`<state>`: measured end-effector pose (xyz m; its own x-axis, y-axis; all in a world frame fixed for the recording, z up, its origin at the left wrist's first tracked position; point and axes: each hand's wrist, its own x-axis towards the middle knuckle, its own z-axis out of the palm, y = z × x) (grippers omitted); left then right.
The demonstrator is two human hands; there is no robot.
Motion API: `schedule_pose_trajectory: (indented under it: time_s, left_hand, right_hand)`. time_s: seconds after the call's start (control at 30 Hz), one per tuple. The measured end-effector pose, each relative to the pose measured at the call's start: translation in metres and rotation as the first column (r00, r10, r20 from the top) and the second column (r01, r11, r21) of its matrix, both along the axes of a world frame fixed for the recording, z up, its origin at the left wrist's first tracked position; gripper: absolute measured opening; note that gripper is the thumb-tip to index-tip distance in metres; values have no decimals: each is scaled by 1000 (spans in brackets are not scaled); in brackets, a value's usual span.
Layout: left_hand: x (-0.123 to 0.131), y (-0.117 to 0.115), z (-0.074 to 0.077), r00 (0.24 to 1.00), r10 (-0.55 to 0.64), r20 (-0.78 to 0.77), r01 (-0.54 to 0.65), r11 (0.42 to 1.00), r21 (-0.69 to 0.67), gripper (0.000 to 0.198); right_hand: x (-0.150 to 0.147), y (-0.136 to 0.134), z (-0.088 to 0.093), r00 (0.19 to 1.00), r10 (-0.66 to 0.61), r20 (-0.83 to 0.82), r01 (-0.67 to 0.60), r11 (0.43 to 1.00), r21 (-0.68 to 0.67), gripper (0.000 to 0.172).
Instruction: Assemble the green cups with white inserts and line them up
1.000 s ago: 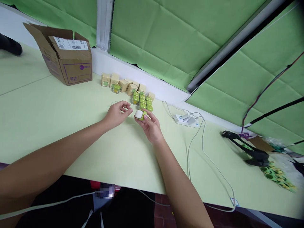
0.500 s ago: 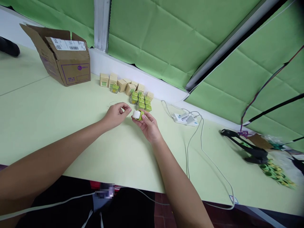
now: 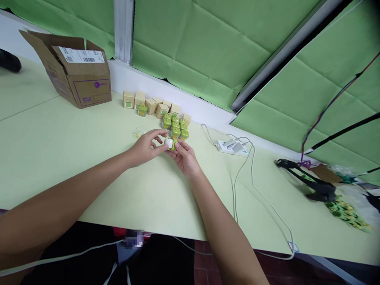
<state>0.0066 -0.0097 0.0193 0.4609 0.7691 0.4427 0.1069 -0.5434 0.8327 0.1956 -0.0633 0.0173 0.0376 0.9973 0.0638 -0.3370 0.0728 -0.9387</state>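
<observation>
right grip: green-and-white item | left grip: up against it | beyond: green-lidded containers

- Green case, clock centre: plastic-looking, smooth, glossy.
- White block, seated in it: plastic-looking, smooth, lightly glossy.
- Green-lidded containers, 12 to 1 o'clock: shiny lids; clear walls, plastic or glass indeterminable.
- Small boxes, 11 o'clock: tan card, matt.
- Large carton, 10 o'clock: brown cardboard, matt, creased flaps; white paper label, smooth.
- Wall covering, 12 to 1 o'clock: green sheet, fold-creased, soft sheen; cloth or paper indeterminable.
- Power strip, 3 o'clock: white plastic, smooth.
- Tabletop, 6 o'clock: pale green, smooth, low sheen.
</observation>
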Motion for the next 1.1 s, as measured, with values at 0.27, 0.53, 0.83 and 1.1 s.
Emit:
schedule_pose_trajectory:
  time_s: [0.27,0.53,0.83,1.1]
  left_hand:
    - [-3,0,-4,993,48,-112,3,910,415,45]
    - [-2,2,-7,989,62,-130,5,887,462,44]
    - [-3,-2,-5,988,16,-152,52,899,435,42]
    - [-3,-9,2,977,-105,-185,150,957,250,47]
  right_hand:
    - [-3,-1,0,1000,23,-4,-23,999,-37,43]
    - [0,3,-6,997,-57,42,58,998,-30,41]
    - [1,7,-12,977,-185,103,183,983,25,45]
    - [5,5,-8,984,-12,179,21,999,-50,42]
